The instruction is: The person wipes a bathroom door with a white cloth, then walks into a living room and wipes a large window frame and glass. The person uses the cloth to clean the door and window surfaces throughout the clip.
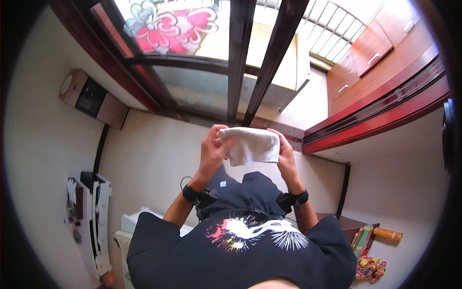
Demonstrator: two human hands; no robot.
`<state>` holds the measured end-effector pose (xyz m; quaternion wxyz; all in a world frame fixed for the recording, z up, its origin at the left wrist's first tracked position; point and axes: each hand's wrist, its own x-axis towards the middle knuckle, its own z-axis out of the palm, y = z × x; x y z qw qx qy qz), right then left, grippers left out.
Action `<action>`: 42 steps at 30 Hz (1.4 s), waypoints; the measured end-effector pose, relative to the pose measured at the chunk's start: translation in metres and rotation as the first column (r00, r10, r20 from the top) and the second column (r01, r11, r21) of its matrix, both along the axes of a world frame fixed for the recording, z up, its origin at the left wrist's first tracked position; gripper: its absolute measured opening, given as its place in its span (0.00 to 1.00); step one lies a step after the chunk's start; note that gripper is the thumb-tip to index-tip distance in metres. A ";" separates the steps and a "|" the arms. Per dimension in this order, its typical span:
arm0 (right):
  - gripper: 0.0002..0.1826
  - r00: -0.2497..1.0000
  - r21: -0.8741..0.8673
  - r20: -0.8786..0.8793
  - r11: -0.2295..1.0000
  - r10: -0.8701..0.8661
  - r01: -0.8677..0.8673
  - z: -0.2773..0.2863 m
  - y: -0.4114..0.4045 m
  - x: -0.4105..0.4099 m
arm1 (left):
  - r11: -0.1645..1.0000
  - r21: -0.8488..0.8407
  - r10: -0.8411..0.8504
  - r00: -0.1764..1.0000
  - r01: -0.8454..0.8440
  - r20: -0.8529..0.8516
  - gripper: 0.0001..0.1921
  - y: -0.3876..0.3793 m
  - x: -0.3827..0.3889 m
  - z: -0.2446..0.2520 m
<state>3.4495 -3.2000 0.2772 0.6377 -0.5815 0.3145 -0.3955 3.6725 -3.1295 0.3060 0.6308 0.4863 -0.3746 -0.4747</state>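
Observation:
A white waffle-textured cloth (254,146) is stretched between my two hands in front of my waist, its lower edge hanging loose. My left hand (213,148) grips its left end, with the thumb lying across the front of the fabric. At the opposite end, my right hand (286,151) pinches the cloth, and most of those fingers are hidden behind it. The cloth looks folded over along its top. Black straps with small devices sit on both wrists.
Ahead stands a dark-framed sliding glass door (238,61) with a floral decal (173,27). Beyond it are a table (269,54) and wooden cabinets (364,61). A white drawer unit (103,220) stands left; a brown cabinet (95,99) is front left. Several ornaments (370,269) are at right.

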 end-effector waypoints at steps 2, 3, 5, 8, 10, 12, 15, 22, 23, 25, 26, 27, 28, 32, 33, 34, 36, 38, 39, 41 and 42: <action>0.30 0.984 0.153 0.061 0.975 -0.170 0.159 -0.007 -0.015 0.018 | 0.999 -0.044 -0.031 1.000 0.031 0.000 0.13 -0.031 0.015 -0.003; 0.30 0.960 0.275 0.122 0.938 -0.251 0.211 -0.010 -0.023 0.023 | 0.996 -0.064 -0.067 0.998 0.067 -0.001 0.12 -0.044 0.019 -0.004; 0.25 0.960 0.316 0.195 0.939 -0.202 0.133 -0.012 -0.038 0.030 | 0.989 -0.091 -0.125 0.989 0.117 -0.076 0.12 -0.070 0.021 -0.004; 0.30 0.939 0.277 0.323 0.961 -0.118 0.025 -0.008 -0.066 0.036 | 0.958 -0.175 -0.240 0.970 0.229 -0.043 0.12 -0.108 0.017 -0.003; 0.25 0.895 0.277 0.416 0.960 -0.163 0.045 0.000 -0.090 0.039 | 0.920 -0.172 -0.359 0.933 0.352 -0.006 0.12 -0.131 0.014 0.002; 0.24 0.854 0.331 0.467 0.941 -0.232 0.075 0.007 -0.116 0.044 | 0.894 -0.158 -0.414 0.907 0.420 0.073 0.14 -0.153 0.012 0.010; 0.25 0.834 0.242 0.538 0.970 -0.122 -0.014 0.015 -0.154 0.043 | 0.870 -0.174 -0.431 0.883 0.462 0.188 0.19 -0.183 0.011 0.028; 0.25 0.866 -0.261 0.459 0.902 -0.199 0.345 0.069 -0.285 0.020 | 0.877 -0.270 -0.276 0.877 0.397 0.393 0.17 -0.225 0.029 0.047; 0.24 0.850 -0.378 0.427 0.793 -0.309 0.478 0.095 -0.318 0.016 | 0.904 -0.201 -0.287 0.883 0.378 0.370 0.16 -0.229 0.034 0.043; 0.21 0.770 -0.675 0.378 0.417 -0.514 0.609 0.165 -0.387 0.017 | 0.940 -0.060 -0.300 0.897 0.336 0.323 0.13 -0.234 0.045 0.032; 0.20 0.737 -0.748 0.393 0.274 -0.550 0.604 0.200 -0.411 0.021 | 0.948 -0.064 -0.277 0.906 0.312 0.319 0.10 -0.235 0.048 0.025; 0.19 0.686 -0.797 0.454 0.084 -0.569 0.598 0.237 -0.432 0.028 | 0.946 -0.055 -0.287 0.906 0.319 0.310 0.10 -0.236 0.052 0.017; 0.19 0.708 -0.810 0.418 0.118 -0.569 0.574 0.264 -0.442 0.037 | 0.948 -0.020 -0.299 0.907 0.319 0.298 0.09 -0.237 0.056 0.011; 0.18 0.755 -0.869 0.350 0.109 -0.554 0.482 0.357 -0.466 0.075 | 0.960 0.082 -0.281 0.926 0.269 0.254 0.08 -0.234 0.070 -0.014; 0.18 0.766 -0.876 0.324 0.131 -0.556 0.465 0.369 -0.466 0.082 | 0.960 0.119 -0.274 0.934 0.252 0.231 0.08 -0.231 0.073 -0.019; 0.18 0.774 -0.879 0.301 0.154 -0.557 0.452 0.376 -0.466 0.088 | 0.966 0.123 -0.251 0.940 0.228 0.233 0.08 -0.228 0.076 -0.025; 0.18 0.781 -0.877 0.276 0.185 -0.560 0.443 0.383 -0.465 0.092 | 0.971 0.147 -0.220 0.949 0.190 0.227 0.08 -0.223 0.082 -0.033; 0.19 0.779 -0.867 0.274 0.206 -0.564 0.454 0.381 -0.463 0.091 | 0.978 0.146 -0.177 0.958 0.147 0.227 0.08 -0.221 0.084 -0.041; 0.20 0.777 -0.860 0.275 0.216 -0.566 0.462 0.377 -0.461 0.089 | 0.980 0.147 -0.166 0.962 0.136 0.218 0.08 -0.221 0.084 -0.043; 0.21 0.771 -0.848 0.279 0.230 -0.573 0.478 0.368 -0.455 0.086 | 0.979 0.176 -0.141 0.970 0.106 0.199 0.08 -0.223 0.082 -0.045; 0.21 0.769 -0.841 0.276 0.243 -0.577 0.484 0.363 -0.450 0.085 | 0.979 0.173 -0.143 0.972 0.110 0.189 0.08 -0.224 0.080 -0.046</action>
